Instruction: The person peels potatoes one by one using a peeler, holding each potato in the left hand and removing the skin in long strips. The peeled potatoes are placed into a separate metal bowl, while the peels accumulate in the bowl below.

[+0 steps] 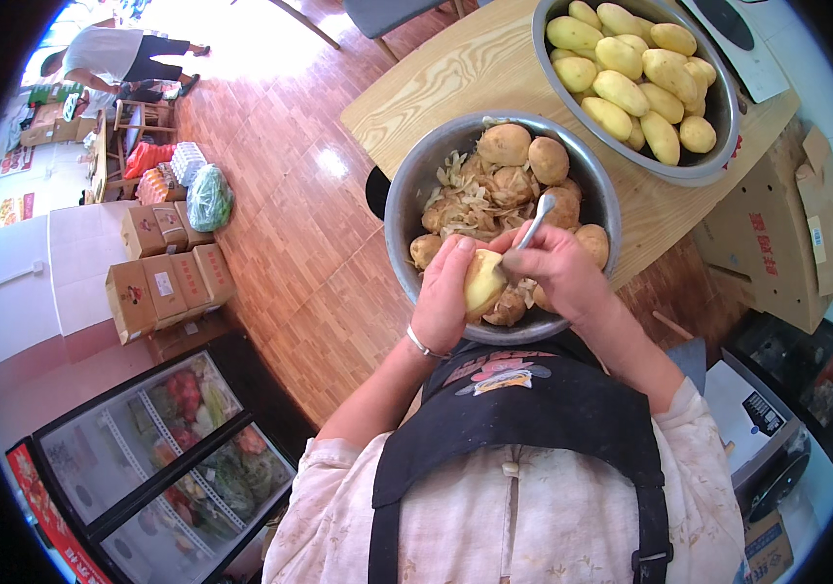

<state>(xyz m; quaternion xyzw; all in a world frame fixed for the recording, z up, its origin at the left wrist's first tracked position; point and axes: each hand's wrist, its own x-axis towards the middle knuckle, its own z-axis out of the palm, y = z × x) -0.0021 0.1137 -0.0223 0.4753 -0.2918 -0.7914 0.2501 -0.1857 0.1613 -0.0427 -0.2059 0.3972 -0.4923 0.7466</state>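
Note:
My left hand (444,296) grips a mostly peeled, pale yellow potato (483,285) over the near side of a steel basin (400,241). In my right hand (559,266) is a small metal utensil (537,219), which looks like a spoon. Its pale end sticks up beyond my fingers, while its lower end meets the potato's right side and is partly hidden by them. Several unpeeled brown potatoes (504,144) lie in the basin below, with a heap of thin peelings (464,201) on its left side.
A second basin (726,139) of peeled potatoes (621,91) stands on the wooden table (445,80), far right. Cardboard cartons (168,288) and a glass-door fridge (168,452) line the left. Another carton (759,233) leans at right. A person (106,55) bends over at far left.

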